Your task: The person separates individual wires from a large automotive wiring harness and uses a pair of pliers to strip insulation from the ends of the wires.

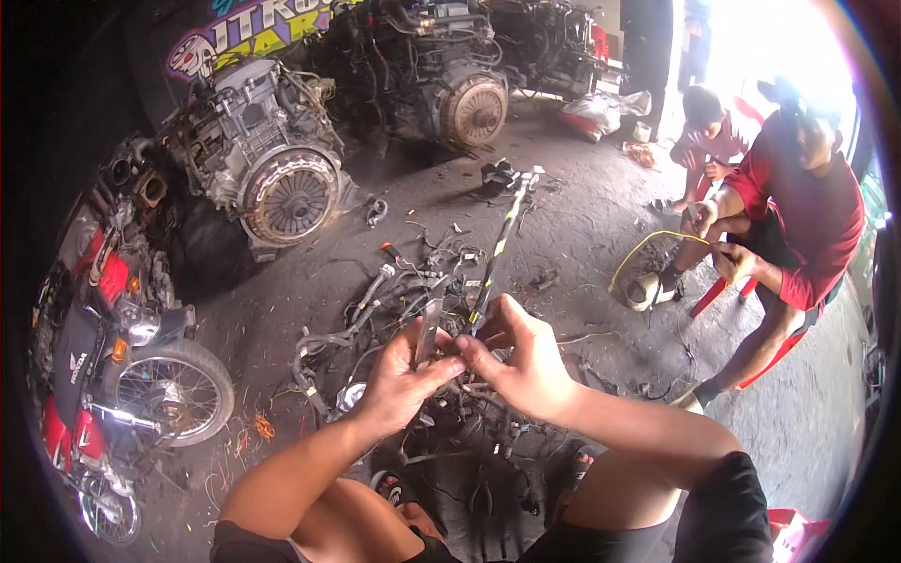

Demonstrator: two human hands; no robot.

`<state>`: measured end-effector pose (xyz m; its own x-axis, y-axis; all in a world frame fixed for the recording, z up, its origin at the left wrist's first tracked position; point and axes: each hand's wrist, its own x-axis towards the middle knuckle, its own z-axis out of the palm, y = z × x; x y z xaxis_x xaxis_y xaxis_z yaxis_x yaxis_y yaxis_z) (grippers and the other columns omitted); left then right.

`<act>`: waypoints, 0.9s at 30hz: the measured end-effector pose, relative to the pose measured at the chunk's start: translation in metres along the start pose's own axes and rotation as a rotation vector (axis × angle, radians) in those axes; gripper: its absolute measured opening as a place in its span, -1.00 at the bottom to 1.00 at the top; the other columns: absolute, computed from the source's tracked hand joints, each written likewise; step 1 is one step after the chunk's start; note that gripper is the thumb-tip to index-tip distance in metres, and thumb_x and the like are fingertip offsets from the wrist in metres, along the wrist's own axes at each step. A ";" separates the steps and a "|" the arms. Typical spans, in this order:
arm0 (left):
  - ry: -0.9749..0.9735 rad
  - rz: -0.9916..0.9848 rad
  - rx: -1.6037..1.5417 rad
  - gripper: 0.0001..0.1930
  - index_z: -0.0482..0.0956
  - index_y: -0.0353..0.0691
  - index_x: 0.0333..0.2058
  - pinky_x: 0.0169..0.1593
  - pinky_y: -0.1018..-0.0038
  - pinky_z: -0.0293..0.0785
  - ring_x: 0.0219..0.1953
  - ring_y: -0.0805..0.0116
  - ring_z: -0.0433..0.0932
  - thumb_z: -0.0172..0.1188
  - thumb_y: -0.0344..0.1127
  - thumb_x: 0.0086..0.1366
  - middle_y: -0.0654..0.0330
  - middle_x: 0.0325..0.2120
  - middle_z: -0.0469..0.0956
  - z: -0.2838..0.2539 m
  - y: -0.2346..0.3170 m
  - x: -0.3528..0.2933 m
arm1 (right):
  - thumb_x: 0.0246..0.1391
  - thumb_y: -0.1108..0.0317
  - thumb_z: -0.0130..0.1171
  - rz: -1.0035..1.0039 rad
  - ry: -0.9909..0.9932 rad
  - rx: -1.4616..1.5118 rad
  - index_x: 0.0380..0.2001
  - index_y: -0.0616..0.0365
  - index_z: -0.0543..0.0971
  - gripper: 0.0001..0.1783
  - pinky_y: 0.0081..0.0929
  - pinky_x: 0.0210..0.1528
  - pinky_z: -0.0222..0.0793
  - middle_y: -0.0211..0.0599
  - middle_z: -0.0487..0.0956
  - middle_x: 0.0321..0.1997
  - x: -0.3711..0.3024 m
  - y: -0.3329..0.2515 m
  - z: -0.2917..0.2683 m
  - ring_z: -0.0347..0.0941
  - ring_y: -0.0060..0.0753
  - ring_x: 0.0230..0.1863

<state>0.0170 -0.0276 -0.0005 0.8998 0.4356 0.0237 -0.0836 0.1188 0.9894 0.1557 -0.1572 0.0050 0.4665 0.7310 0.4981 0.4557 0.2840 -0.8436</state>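
My left hand (405, 373) is closed around a flat metal knife (428, 334), its blade pointing up past the thumb. Just beside it, my right hand (518, 360) is closed on a wiring harness (497, 253). This dark harness, wrapped in places with yellow-green tape, runs away from my fingers across the floor to a pale connector (531, 174). Both sets of fingertips nearly meet, and whatever small piece lies between them is hidden. Under and around my hands spreads a pile of cut wires and connectors (361, 319).
Greasy engines (258, 150) stand at the back, and a red motorcycle (103, 375) is parked at left. Two people sit at right; the nearer one, in a red shirt (826, 216), holds a yellow wire (631, 251). Pliers (481, 497) lie between my feet.
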 end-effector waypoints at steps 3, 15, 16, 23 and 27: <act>0.040 0.041 0.037 -0.80 0.45 -0.15 -0.21 -0.29 0.68 0.40 -0.36 0.72 0.42 0.25 -0.56 0.29 0.42 -0.39 0.46 0.003 -0.004 0.005 | 0.18 0.34 0.23 -0.030 0.009 -0.244 -0.36 0.28 0.41 -0.75 -0.23 -0.35 0.49 -0.05 0.56 -0.45 0.000 0.005 -0.002 0.59 -0.04 -0.43; 0.026 0.027 0.008 -0.78 0.43 -0.15 -0.18 -0.37 0.70 0.34 -0.42 0.74 0.38 0.26 -0.54 0.29 0.44 -0.41 0.42 0.007 0.000 0.004 | 0.19 0.38 0.13 -0.267 -0.069 -0.400 -0.42 0.25 0.38 -0.80 -0.25 -0.34 0.39 -0.07 0.41 -0.52 0.009 0.006 -0.019 0.44 -0.01 -0.45; -0.004 0.007 -0.018 -0.78 0.44 -0.16 -0.15 -0.45 0.71 0.29 -0.50 0.74 0.35 0.27 -0.48 0.28 0.40 -0.38 0.47 0.006 0.003 0.003 | 0.20 0.41 0.11 -0.159 -0.048 -0.232 -0.42 0.26 0.36 -0.81 -0.30 -0.37 0.36 -0.09 0.38 -0.54 0.007 0.007 -0.018 0.41 -0.12 -0.49; -0.060 -0.044 -0.151 -0.72 0.44 -0.18 -0.07 -0.54 0.76 0.22 -0.58 0.75 0.28 0.26 -0.40 0.27 0.29 -0.36 0.52 0.003 0.006 0.003 | 0.24 0.43 0.10 0.010 0.034 0.056 -0.43 0.29 0.37 -0.80 -0.43 -0.40 0.26 -0.22 0.31 -0.56 0.004 0.017 -0.006 0.17 -0.57 -0.45; -0.095 -0.070 -0.150 -0.71 0.43 -0.18 -0.06 -0.54 0.77 0.21 -0.58 0.75 0.28 0.24 -0.40 0.27 0.27 -0.36 0.52 -0.001 0.004 0.005 | 0.24 0.44 0.10 0.029 0.028 0.065 -0.44 0.29 0.37 -0.80 -0.45 -0.38 0.26 -0.26 0.32 -0.56 0.004 0.022 -0.005 0.16 -0.59 -0.43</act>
<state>0.0208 -0.0238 0.0032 0.9413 0.3366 -0.0242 -0.0757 0.2806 0.9568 0.1715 -0.1516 -0.0107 0.5005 0.7218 0.4781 0.3920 0.3034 -0.8685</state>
